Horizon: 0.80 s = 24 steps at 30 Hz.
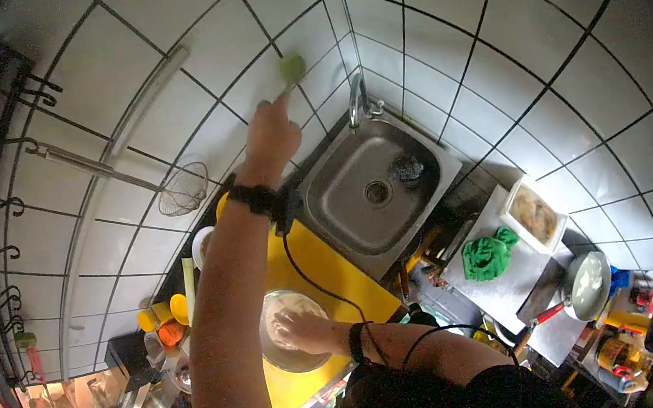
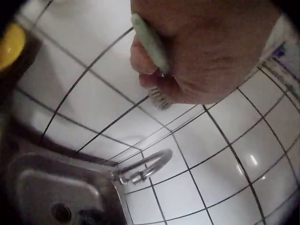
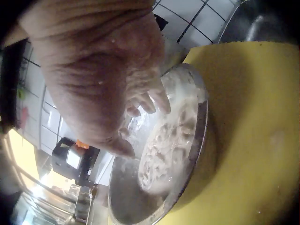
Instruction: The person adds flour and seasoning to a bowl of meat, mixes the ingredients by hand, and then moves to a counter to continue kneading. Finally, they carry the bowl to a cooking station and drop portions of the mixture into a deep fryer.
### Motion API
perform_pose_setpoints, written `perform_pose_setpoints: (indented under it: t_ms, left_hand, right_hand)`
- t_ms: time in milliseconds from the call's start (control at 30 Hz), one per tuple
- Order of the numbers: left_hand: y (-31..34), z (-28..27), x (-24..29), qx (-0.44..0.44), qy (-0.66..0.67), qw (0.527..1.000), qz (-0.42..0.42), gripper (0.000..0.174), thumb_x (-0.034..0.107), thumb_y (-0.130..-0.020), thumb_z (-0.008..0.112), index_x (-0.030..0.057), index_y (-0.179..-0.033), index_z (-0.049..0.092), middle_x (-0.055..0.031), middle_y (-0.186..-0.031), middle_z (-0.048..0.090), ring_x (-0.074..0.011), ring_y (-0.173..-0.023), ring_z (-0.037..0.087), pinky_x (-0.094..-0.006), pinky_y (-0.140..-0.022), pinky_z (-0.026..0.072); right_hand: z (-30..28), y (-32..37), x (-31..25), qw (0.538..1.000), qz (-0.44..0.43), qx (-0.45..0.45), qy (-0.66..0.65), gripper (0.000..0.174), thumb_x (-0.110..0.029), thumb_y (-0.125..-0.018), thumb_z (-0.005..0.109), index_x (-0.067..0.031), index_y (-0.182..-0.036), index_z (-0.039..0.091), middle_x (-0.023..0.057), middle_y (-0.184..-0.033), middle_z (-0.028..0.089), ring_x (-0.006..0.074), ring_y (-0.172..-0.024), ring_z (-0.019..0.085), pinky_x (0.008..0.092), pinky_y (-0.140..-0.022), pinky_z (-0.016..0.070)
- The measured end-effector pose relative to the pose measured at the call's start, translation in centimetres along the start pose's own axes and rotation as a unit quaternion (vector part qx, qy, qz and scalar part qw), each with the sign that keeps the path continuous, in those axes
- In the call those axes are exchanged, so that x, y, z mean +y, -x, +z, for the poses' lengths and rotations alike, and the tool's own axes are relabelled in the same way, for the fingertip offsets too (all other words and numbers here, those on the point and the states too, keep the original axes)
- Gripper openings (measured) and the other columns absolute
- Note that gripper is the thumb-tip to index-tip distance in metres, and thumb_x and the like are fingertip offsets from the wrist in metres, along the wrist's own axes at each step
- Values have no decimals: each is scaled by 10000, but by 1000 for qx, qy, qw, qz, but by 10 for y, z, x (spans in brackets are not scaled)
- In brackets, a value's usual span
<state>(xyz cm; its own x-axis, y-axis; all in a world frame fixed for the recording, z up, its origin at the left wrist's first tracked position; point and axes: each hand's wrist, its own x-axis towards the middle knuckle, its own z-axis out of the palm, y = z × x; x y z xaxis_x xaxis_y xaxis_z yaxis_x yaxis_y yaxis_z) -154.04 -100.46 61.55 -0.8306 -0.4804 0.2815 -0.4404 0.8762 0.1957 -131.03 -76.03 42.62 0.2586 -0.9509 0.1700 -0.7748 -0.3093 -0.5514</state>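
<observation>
My left hand (image 1: 269, 135) is raised at the tiled wall left of the sink corner. It grips a small brush (image 2: 151, 43) with a pale green handle; its whitish bristles (image 2: 159, 100) poke out below the curled fingers, over the tiles in the left wrist view. Down on the yellow board, a round metal bowl (image 1: 310, 368) contains a pale, wet, lumpy mixture (image 3: 164, 152). Over this mixture my right hand (image 1: 299, 331) reaches into the bowl. In the right wrist view its fingers (image 3: 161, 97) are smeared, apart and loosely bent, with nothing gripped.
A steel sink (image 1: 325, 196) with a faucet (image 1: 356, 105) stands in the corner, a dark scrubber (image 1: 406, 168) inside. Right of it are a green cloth (image 1: 488, 254), a white container (image 1: 509, 215) and a red-handled pan (image 1: 588, 287). A wire strainer (image 1: 183, 189) hangs at left.
</observation>
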Motion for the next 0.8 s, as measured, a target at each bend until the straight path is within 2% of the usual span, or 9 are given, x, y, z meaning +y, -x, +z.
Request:
perform_pose_setpoints:
  t_ms: [67,200,300,367,400,433,500,633,800]
  left_hand:
    - [15,23,-9,-4,72,997,-17,389,17,-834,538,-46,-1211,607,-340,-1046,622,-508,-963,620,-536,-904,508]
    - [47,99,-34,-28,101,994,-34,411,80,-906,557,-25,-1302,580,-250,-1061,684,-394,-965,676,-476,-825,545]
    - [56,89,-9,-160,411,843,-310,393,143,-960,571,11,-1330,580,-130,-1019,704,-217,-875,689,-351,-657,531]
    - [68,102,-10,-140,510,786,-321,388,162,-979,573,31,-1344,574,-85,-1034,691,-157,-834,663,-297,-602,478]
    - [74,108,-12,-116,600,721,-328,384,181,-997,574,52,-1358,567,-41,-1048,678,-98,-792,637,-244,-548,426]
    - [80,111,-12,-115,601,720,-327,384,181,-997,574,52,-1358,567,-41,-1048,678,-98,-792,637,-244,-548,426]
    - [87,114,-14,-82,682,641,-344,379,160,-1019,554,77,-1388,543,-31,-1163,672,-116,-738,626,-240,-522,381]
    - [97,119,-14,-61,701,616,-354,372,165,-1039,537,83,-1402,527,-30,-1249,655,-120,-734,629,-235,-509,379]
    - [102,118,-18,-59,759,575,-300,376,168,-1042,535,98,-1411,521,-69,-1302,642,-127,-739,630,-237,-471,360]
  right_hand:
    - [10,1,0,994,-3,69,-81,363,-303,-933,542,-34,-1145,663,223,-1370,543,432,-1260,512,658,-971,461]
    - [16,2,0,992,-43,78,-95,359,-275,-941,529,-8,-1146,652,242,-1397,520,450,-1278,497,659,-1006,436]
    - [-16,1,-4,977,14,-107,-185,331,-199,-941,508,3,-1165,643,248,-1364,551,435,-1299,494,613,-1048,425]
    - [37,-2,-4,945,-1,128,-300,265,-106,-919,556,-26,-1133,690,255,-1195,638,353,-1166,592,447,-948,512]
    - [-18,5,1,934,42,-78,-346,266,-157,-922,606,-33,-1143,687,222,-1229,645,375,-1170,579,459,-1017,453]
    - [-45,4,-5,934,42,-78,-345,266,-157,-922,606,-33,-1143,687,222,-1229,645,375,-1170,579,459,-1017,453]
    - [-74,1,-10,756,6,130,-642,313,-236,-906,671,-50,-1157,689,203,-1248,649,367,-1165,580,460,-1023,439]
    - [-80,0,-8,822,4,97,-561,364,-274,-889,709,-47,-1172,686,179,-1270,649,329,-1187,572,446,-1027,433]
    - [-65,-1,-14,746,47,114,-654,260,-176,-960,633,-49,-1184,658,110,-1283,649,260,-1187,563,440,-1075,383]
